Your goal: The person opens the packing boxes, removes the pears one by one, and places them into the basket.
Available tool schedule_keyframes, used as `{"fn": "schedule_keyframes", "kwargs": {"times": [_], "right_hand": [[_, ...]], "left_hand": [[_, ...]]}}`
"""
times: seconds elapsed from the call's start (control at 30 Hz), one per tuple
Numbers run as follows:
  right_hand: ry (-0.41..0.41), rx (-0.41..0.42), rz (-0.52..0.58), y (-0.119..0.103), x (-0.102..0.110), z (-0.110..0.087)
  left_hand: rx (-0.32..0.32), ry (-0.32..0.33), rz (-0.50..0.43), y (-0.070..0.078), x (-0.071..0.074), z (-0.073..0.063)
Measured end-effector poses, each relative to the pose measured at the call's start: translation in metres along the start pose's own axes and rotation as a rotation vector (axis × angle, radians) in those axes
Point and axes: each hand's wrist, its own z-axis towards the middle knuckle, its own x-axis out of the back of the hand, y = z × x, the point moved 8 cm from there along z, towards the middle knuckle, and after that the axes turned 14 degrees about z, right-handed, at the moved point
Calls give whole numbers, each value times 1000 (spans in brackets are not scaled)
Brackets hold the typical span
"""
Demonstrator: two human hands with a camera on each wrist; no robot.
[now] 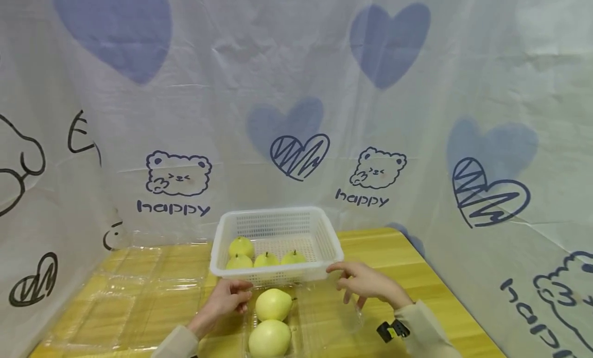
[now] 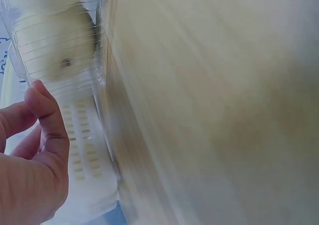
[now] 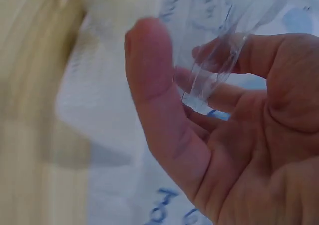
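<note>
Two yellow-green pears (image 1: 273,305) sit in a clear plastic box (image 1: 300,342) on the table in front of me. Its hinged clear lid (image 1: 326,317) lies folded out to the right. At the box's far left corner, my left hand (image 1: 228,300) pinches the rim with bent fingertips, also seen in the left wrist view beside a pear (image 2: 57,43). My right hand (image 1: 363,282) has its fingers curled at the lid's raised edge. In the right wrist view the clear plastic (image 3: 212,75) passes between the thumb and the other fingers.
Just behind the box stands a white plastic basket (image 1: 215,252) holding several pears (image 1: 266,259) along its near side. More clear plastic boxes (image 1: 92,317) lie on the left of the wood-grain table (image 1: 445,296). A printed white curtain (image 1: 259,193) hangs close around the table.
</note>
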Motion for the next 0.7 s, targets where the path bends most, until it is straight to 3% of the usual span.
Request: {"fn": "schedule_keyframes", "kwargs": {"times": [0.13,0.23,0.5,0.7], "right_hand": [[-40,-98,36,31,6,3],[-56,-122,38,46,9,7],[-29,-91,-16,63,12,20],[27,-117,-5,71,14,27]], "left_hand": [[5,10,-2,-2,0,1],[17,17,-7,-4,0,2],[17,48,-30,-1,1,2],[18,134,12,3,6,2]]}}
